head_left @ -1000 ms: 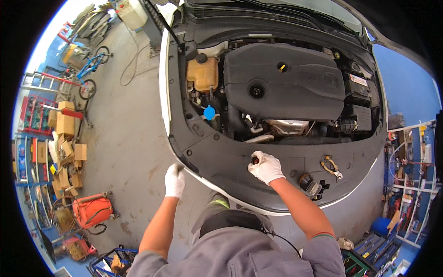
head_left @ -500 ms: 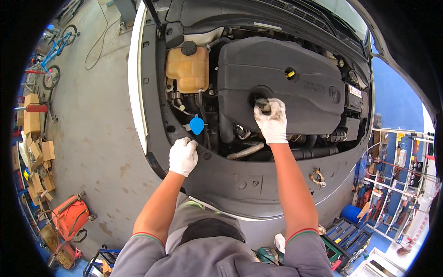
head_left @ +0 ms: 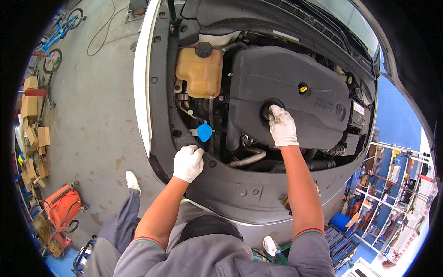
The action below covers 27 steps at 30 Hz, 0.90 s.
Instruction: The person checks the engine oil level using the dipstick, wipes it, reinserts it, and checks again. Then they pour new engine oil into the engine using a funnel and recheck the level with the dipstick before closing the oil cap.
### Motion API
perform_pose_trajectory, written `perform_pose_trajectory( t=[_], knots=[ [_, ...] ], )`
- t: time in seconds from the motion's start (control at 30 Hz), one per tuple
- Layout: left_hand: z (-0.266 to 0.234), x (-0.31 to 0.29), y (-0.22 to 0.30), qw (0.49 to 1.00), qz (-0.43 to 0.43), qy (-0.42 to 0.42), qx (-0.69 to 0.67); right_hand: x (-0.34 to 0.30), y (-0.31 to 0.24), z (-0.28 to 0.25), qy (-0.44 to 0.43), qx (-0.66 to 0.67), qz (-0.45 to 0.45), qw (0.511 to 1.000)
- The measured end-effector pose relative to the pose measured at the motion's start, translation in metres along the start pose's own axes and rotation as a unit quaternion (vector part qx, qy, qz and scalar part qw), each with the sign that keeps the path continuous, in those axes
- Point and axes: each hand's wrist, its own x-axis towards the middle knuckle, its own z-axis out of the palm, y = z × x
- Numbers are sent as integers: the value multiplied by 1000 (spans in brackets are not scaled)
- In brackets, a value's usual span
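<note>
My right hand, in a white glove, reaches into the round recess of the black engine cover. Its fingers are pinched on a dark oil filler cap, which they mostly hide. On the black front panel of the engine bay rests my left hand, also gloved, with its fingers curled and nothing visible in them. Just beyond that hand is the blue washer filler cap. A yellow dipstick handle sticks up from the cover, farther right.
An amber coolant tank with a black lid stands left of the cover. At my left, another person's leg with a white shoe is close by. A red tank and cardboard boxes line the left; a tool rack stands right.
My right hand has lowered the dark cap from above the cover into the recess. A person's leg has come in at the left. The view has shifted slightly; my left hand stays on the panel.
</note>
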Motion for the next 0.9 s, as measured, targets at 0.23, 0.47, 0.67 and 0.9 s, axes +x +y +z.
perform_pose_trajectory(
  t=[0.23,0.47,0.67,0.9],
  knots=[
    [-5,2,0,1000,-3,-2,-8,10,0,-1,2,-199,-208,958],
    [-6,2,1,1000,-7,22,-19,25,-22,0,-86,28,232,968],
    [-6,-1,-1,1000,-10,3,-25,16,-34,-1,-23,107,253,961],
    [-7,0,2,1000,-24,-3,-13,21,-18,-12,-184,-115,118,969]
  ],
)
